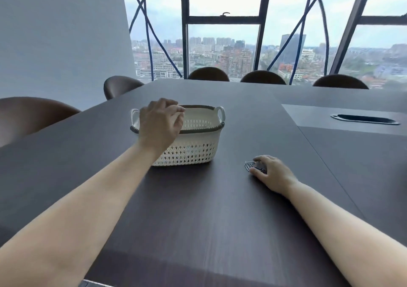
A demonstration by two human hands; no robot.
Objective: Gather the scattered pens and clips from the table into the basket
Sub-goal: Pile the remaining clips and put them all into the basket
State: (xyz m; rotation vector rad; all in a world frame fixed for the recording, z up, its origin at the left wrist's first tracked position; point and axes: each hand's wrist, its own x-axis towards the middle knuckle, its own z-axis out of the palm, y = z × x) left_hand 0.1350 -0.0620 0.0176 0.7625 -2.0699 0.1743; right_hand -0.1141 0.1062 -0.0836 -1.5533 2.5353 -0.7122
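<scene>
Fingers (257, 159) of our right hand (272, 173) are curled down on the paper clips (250, 165), which lie on the counter (198, 209) right of the basket (198, 146). Our left hand (159, 123) hovers loosely curled over its left rim; whether it holds anything, we cannot tell.

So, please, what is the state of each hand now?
Left hand: fingers curled over the basket; contents cannot be told.
Right hand: on the table, fingers closing on paper clips.
</scene>
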